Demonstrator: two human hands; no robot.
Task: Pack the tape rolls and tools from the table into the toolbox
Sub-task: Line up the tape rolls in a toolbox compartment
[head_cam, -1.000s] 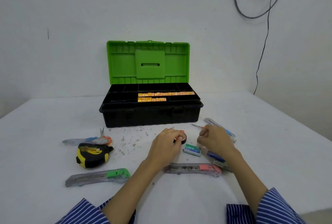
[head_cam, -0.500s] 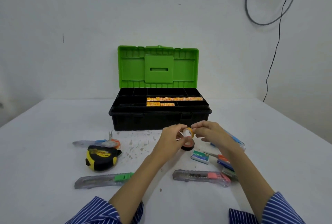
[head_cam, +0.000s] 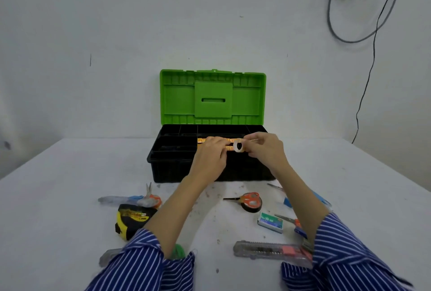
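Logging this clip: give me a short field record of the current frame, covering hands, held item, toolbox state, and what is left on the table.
left hand: raised over the toolbox, fingers at the small roll
right hand: pinching the white tape roll
toolbox: black base, green lid open and upright, orange strips in the tray
still on table: black tape roll with orange scissors lying on it, tape measure, staple box, pink-slider cutter
progress: the white roll is not yet set down

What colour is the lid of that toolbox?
Bright green. The open lid stands upright behind the black toolbox, seen plainly in the head view.
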